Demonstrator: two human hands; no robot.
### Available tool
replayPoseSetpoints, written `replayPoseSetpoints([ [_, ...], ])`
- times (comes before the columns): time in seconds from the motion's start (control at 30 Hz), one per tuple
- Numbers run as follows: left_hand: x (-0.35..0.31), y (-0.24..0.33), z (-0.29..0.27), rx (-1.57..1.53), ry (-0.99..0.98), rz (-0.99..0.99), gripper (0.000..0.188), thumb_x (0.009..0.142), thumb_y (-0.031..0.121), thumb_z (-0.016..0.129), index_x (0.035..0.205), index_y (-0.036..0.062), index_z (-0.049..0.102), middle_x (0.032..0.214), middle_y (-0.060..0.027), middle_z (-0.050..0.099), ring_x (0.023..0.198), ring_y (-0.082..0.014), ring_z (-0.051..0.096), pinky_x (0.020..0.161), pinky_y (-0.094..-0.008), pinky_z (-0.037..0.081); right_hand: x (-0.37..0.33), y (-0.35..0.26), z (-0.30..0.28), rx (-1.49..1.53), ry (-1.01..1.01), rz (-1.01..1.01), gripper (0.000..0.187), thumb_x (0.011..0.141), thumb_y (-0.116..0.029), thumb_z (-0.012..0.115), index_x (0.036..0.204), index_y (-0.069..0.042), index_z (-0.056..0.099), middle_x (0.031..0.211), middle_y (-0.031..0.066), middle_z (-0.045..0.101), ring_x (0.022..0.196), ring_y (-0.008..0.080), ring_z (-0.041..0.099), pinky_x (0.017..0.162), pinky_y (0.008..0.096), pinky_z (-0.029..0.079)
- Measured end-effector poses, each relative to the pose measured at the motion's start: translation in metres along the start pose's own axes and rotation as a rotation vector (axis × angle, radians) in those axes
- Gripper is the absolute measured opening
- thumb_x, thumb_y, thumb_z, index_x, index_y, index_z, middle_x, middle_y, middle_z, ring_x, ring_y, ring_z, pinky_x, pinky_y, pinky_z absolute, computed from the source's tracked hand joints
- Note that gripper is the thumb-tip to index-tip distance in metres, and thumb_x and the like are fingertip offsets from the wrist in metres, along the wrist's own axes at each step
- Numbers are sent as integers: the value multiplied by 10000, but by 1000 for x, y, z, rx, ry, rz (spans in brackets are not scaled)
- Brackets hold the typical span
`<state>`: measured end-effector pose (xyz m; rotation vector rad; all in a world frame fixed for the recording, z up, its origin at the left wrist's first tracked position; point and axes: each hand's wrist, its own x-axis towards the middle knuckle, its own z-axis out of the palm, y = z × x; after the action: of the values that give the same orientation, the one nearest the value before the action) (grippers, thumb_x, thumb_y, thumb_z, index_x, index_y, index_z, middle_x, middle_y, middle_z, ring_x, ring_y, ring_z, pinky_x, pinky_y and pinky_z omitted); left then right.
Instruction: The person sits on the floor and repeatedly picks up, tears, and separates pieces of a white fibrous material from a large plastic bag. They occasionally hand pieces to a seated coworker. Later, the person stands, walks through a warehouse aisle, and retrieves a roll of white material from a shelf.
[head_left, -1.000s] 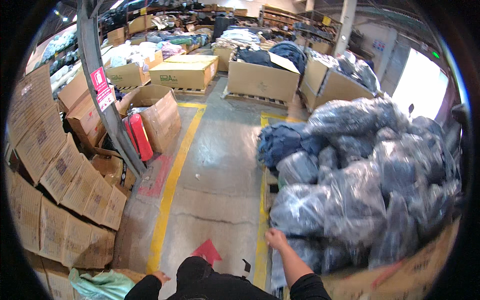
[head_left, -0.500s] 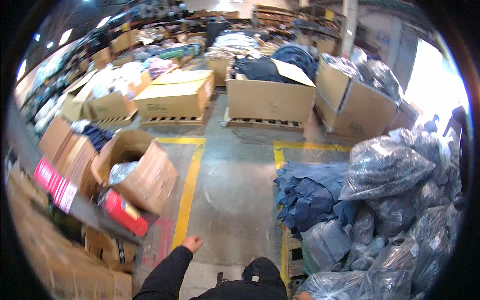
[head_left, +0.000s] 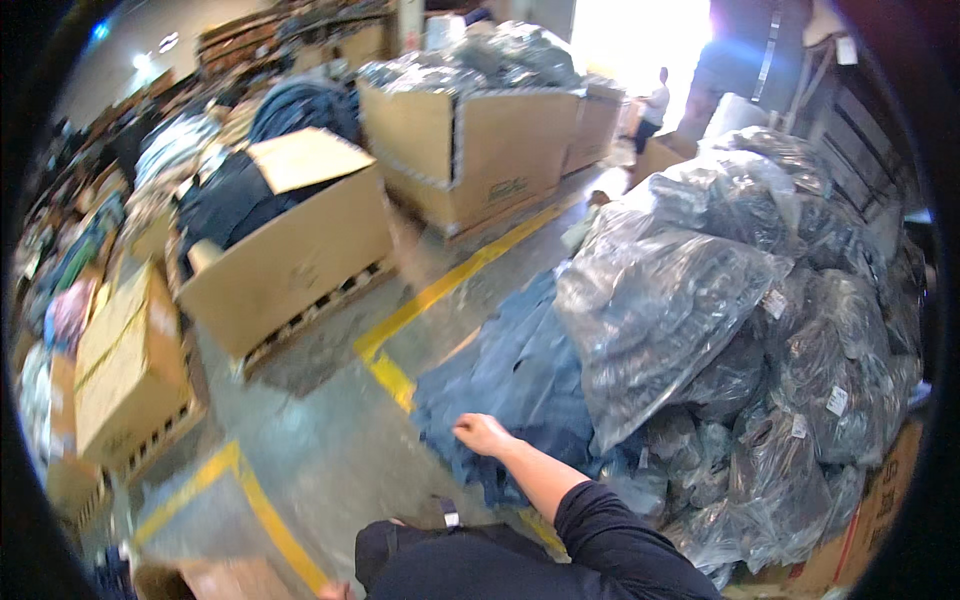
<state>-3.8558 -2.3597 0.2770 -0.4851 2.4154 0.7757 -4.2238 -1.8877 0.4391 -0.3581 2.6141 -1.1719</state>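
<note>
My right hand (head_left: 484,435) is held out in front of a heap of blue cloth (head_left: 530,365), its fingers curled in with nothing visible in them. The bare forearm comes from a pushed-up dark sleeve. Whether the hand touches the cloth I cannot tell. Of my left hand (head_left: 336,591) only a small part shows at the lower edge, and its fingers are hidden. Clear plastic bags (head_left: 670,310) filled with dark goods are piled against the cloth on the right.
Large cardboard boxes on pallets stand ahead: one with dark fabric (head_left: 300,255), one heaped with plastic bags (head_left: 480,160), one closed (head_left: 130,370). Yellow floor lines (head_left: 460,280) mark the aisle. A person (head_left: 655,105) stands near the bright doorway. An opened carton (head_left: 225,580) is at lower left.
My view has swung to the right, bringing the cloth heap and bags to the middle. My right arm has come up into view; my left hand has dropped to the lower edge.
</note>
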Motion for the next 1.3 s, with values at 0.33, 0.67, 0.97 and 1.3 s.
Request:
replayPoseSetpoints([
  [0.33,431,55,-305,221,-107,-280,415,756,445,679,790,33,718,721,-130,704,669,-299,675,622,-466,523,185,94,66,-26,475,667,344,865,-322,555,743,-12,643,753,169,671,694,334,656,653,451,494],
  [0.67,808,537,-558,-304,363,557,295,845,259,669,913,-28,695,801,-191,700,703,-297,689,654,-394,531,103,151,93,-227,-283,833,203,817,-129,541,900,-85,720,884,147,702,851,316,684,723,405,543],
  [0.97,933,722,-449,655,-432,248,434,875,380,664,1066,-9,688,839,-111,720,702,-218,686,678,-372,557,590,226,-249,122,385,688,327,891,-329,572,964,-40,706,867,160,705,856,304,688,755,401,533],
  [1.3,1212,983,-332,958,-567,582,446,946,448,522,1090,55,675,1042,-149,693,975,-280,660,861,-391,520,767,407,-558,122,796,652,304,887,-302,581,974,-33,693,890,168,701,818,295,677,749,390,528],
])
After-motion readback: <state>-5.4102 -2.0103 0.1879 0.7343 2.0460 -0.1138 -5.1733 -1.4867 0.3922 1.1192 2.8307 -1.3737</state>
